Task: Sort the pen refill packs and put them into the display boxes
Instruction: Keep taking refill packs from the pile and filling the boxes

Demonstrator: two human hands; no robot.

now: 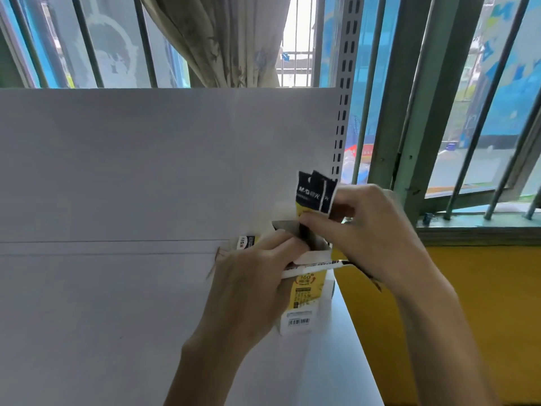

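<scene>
A yellow and white display box (304, 300) stands upright on the white shelf (102, 317) near its right edge, with its top open. My left hand (251, 276) grips the box's left side and rim. My right hand (363, 230) pinches a couple of pen refill packs (314, 194) with dark blue headers and yellow bodies. Their lower ends sit inside the box's opening and their tops stick up above it. Another pack or box with a similar label (246, 243) peeks out behind my left hand.
A white back panel (146, 159) rises behind the shelf. A perforated metal upright (344, 98) runs along its right side. Beyond it are a barred window (468, 112), a curtain (222, 39) and a yellow wall (483, 317) below the sill.
</scene>
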